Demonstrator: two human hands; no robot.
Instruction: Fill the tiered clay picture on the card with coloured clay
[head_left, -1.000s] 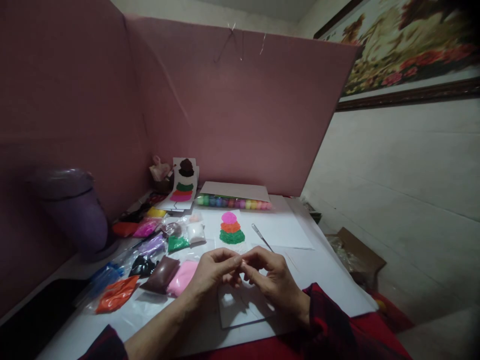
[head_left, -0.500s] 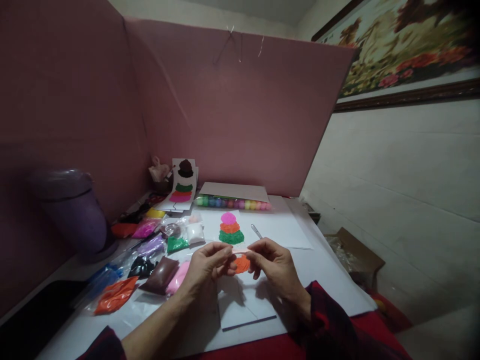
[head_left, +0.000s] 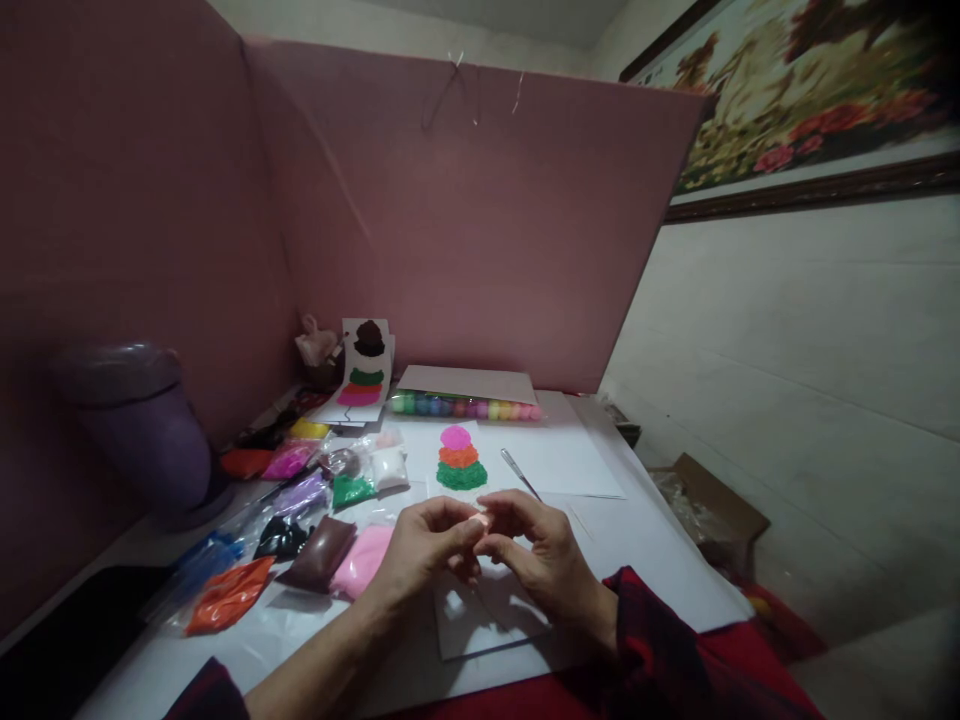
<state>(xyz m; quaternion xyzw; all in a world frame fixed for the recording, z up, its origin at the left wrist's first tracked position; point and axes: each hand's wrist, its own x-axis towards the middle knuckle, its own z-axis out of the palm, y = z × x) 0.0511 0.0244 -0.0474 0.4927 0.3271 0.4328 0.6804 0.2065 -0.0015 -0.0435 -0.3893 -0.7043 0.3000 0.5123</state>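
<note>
Left hand (head_left: 427,545) and right hand (head_left: 544,555) are pressing together, both pinching a small pale bit (head_left: 482,521); a white card (head_left: 480,625) is lying beneath them.

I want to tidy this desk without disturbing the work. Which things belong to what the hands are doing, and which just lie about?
In hand: left hand, right hand, small pale piece pinched between them, white card beneath; probably the coloured picture.
Lying about: metal tool, orange bag, brown bag, purple container, row of coloured pots, cardboard box.
</note>
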